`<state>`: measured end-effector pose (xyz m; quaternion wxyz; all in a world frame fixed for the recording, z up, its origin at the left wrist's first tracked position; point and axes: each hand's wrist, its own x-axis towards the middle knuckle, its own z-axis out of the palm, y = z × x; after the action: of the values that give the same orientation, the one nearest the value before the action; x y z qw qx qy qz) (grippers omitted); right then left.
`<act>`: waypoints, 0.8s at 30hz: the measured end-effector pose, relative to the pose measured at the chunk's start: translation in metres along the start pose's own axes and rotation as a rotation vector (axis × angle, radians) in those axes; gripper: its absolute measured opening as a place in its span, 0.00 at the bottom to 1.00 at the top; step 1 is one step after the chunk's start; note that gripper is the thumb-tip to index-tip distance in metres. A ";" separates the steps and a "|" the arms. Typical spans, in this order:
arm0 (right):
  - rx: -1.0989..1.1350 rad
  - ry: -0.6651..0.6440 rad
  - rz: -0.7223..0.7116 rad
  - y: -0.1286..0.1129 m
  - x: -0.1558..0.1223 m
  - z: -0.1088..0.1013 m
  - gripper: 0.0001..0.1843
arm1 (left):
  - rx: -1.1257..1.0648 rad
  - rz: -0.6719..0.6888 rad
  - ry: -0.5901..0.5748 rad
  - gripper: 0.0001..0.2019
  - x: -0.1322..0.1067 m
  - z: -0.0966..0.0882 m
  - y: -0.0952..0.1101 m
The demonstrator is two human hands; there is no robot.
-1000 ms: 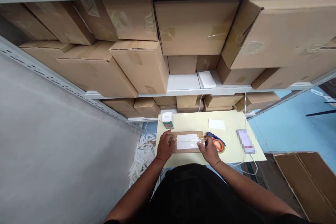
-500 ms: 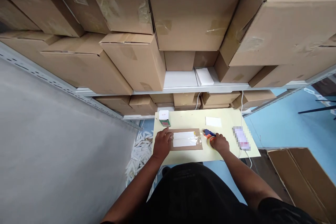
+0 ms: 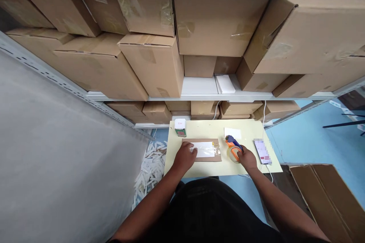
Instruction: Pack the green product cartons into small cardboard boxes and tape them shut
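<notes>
1. Shelving (image 3: 199, 98), light grey, loaded with brown cartons (image 3: 219, 22), some bearing tape strips.
2. Table (image 3: 196, 169), pale yellow top, in front of the shelving.
3. Parcel (image 3: 203, 151), one: flat, brown, rectangular, lying left of the table's middle. Face carries a white label (image 3: 205, 147) with a small yellow mark at its upper right corner; shiny clear tape runs across the label and over the right end.
4. Left hand (image 3: 186, 155): on the parcel's left end, further in than half a second ago, thumb now over the label's edge. Cannot tell whether it grips or merely presses.
5. Right hand (image 3: 246, 159): closed around the tape dispenser; one second ago it was at the parcel's right end.
6. Tape dispenser (image 3: 235, 149), blue and orange, with roll: right of the parcel, apart from it; swung more upright than half a second ago, its head now at the white card (image 3: 231, 132).
7. Small box (image 3: 180, 128), white and green: upright behind the parcel.
</notes>
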<state>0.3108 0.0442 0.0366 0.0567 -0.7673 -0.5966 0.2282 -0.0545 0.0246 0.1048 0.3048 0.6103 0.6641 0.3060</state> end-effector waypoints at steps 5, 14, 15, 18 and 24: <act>0.347 0.330 -0.312 -0.037 -0.046 -0.036 0.29 | -0.504 -0.428 -0.187 0.21 0.009 -0.012 0.009; 0.170 0.272 -0.945 -0.133 -0.045 -0.019 0.39 | -0.804 -0.481 -0.282 0.30 0.002 -0.018 0.012; 0.146 0.254 -0.970 -0.136 -0.046 -0.016 0.40 | -0.838 -0.456 -0.254 0.26 0.001 -0.016 0.012; 0.096 0.228 -0.967 -0.143 -0.055 -0.013 0.40 | -0.865 -0.419 -0.170 0.17 -0.005 -0.010 0.008; -0.087 0.095 -0.841 -0.183 -0.071 -0.038 0.34 | -0.523 -0.340 -0.049 0.12 -0.011 -0.006 0.001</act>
<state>0.1511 0.0363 0.1559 0.1398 -0.4686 -0.8634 0.1241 -0.0579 0.0133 0.1096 0.5143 0.3984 0.6479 0.3962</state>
